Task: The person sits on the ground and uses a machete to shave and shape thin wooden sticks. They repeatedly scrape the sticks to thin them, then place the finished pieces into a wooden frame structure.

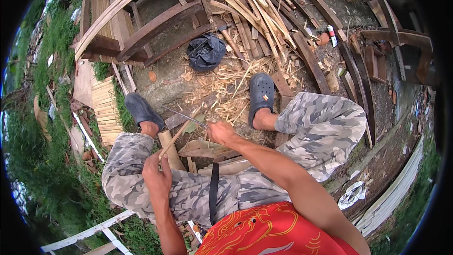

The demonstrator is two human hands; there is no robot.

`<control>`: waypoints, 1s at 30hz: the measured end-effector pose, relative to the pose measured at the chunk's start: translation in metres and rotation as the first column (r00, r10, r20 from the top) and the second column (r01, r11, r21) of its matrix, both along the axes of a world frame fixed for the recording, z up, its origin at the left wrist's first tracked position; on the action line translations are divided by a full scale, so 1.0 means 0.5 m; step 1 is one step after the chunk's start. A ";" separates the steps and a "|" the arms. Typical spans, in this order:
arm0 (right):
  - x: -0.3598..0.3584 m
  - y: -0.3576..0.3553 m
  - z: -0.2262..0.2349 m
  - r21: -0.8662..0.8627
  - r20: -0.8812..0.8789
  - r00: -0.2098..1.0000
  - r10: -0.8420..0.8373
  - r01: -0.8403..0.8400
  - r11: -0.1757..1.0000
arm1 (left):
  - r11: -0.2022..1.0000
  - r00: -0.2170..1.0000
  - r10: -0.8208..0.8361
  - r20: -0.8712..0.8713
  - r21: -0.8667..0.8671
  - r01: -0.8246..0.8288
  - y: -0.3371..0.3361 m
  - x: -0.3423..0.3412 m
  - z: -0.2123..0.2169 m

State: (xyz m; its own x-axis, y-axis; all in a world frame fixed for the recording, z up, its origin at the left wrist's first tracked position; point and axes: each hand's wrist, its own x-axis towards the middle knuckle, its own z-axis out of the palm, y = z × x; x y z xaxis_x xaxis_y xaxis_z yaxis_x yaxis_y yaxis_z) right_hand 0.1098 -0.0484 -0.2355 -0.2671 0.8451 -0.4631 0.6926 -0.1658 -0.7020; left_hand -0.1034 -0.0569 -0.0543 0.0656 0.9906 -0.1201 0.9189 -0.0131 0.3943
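My left hand (157, 174) is closed around the lower end of a thin bamboo strip (175, 137), which slants up and to the right over my left knee. My right hand (222, 133) is closed on the handle of a long, narrow-bladed knife (178, 113); its grip is hidden in my fist. The blade points left and crosses near the strip's upper part; I cannot tell whether they touch. A thick piece of bamboo (171, 150) stands tilted beside my left hand. Wooden boards (205, 148) lie between my legs.
Shavings (231, 78) cover the ground between my grey clogs (262, 89). Ahead are a black plastic bag (206, 52), a hammer (231, 40) and a pile of bamboo strips (257, 7). A curved wooden frame (160, 26) stands front left; long planks (311, 61) lie to the right.
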 end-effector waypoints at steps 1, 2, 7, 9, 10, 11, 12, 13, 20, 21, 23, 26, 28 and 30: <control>-0.001 -0.005 -0.003 0.001 -0.022 0.999 0.024 -0.024 1.000 | 1.000 1.000 0.015 -0.001 0.002 -0.015 0.001 0.001 -0.001; -0.001 -0.008 -0.008 0.002 -0.008 1.000 0.022 -0.022 1.000 | 1.000 1.000 0.028 -0.001 -0.005 -0.028 0.003 0.001 -0.002; 0.014 -0.032 -0.026 -0.042 -0.018 1.000 -0.026 0.025 0.999 | 0.999 0.999 0.036 -0.017 -0.023 -0.036 0.008 0.005 -0.004; 0.028 -0.030 -0.035 -0.130 0.162 0.986 -0.049 0.070 0.989 | 0.999 0.999 0.043 -0.021 -0.001 -0.043 0.005 0.008 -0.002; 0.029 -0.030 -0.040 -0.113 0.080 0.997 -0.019 0.028 0.993 | 0.999 0.999 0.039 -0.026 0.012 -0.039 0.004 0.010 -0.001; 0.032 -0.029 -0.044 -0.108 0.050 0.999 0.005 0.001 0.994 | 1.000 1.000 0.017 -0.014 0.017 -0.016 0.004 0.012 -0.002; 0.032 -0.029 -0.049 -0.115 0.056 0.998 0.023 -0.016 0.993 | 0.999 0.998 0.054 -0.028 0.004 -0.054 0.004 0.014 -0.002; 0.031 -0.032 -0.053 -0.076 -0.001 1.000 0.018 -0.018 0.997 | 0.998 0.997 0.064 -0.031 -0.021 -0.064 0.006 0.014 -0.001; 0.062 -0.046 -0.113 -0.250 0.125 0.989 -0.080 0.109 0.962 | 0.995 0.999 -0.044 0.031 0.086 0.041 0.023 0.026 -0.004; 0.065 -0.046 -0.122 -0.247 0.126 0.989 -0.078 0.108 0.963 | 0.997 1.000 -0.009 -0.003 0.071 0.010 0.026 0.027 -0.005; 0.066 -0.052 -0.134 -0.216 0.052 0.997 -0.057 0.067 0.974 | 0.998 0.998 0.042 -0.041 0.044 -0.041 0.025 0.026 -0.007; 0.068 -0.060 -0.144 -0.137 0.041 0.999 -0.012 0.018 0.990 | 0.998 0.997 0.024 -0.071 0.061 -0.020 0.023 0.025 -0.008; 0.072 -0.062 -0.148 -0.220 0.181 0.983 -0.032 0.073 0.973 | 0.995 0.999 0.009 -0.036 0.100 -0.006 0.022 0.024 -0.008; 0.078 -0.061 -0.152 -0.241 0.215 0.976 -0.024 0.076 0.968 | 0.996 0.999 0.033 -0.028 0.085 -0.031 0.025 0.025 -0.007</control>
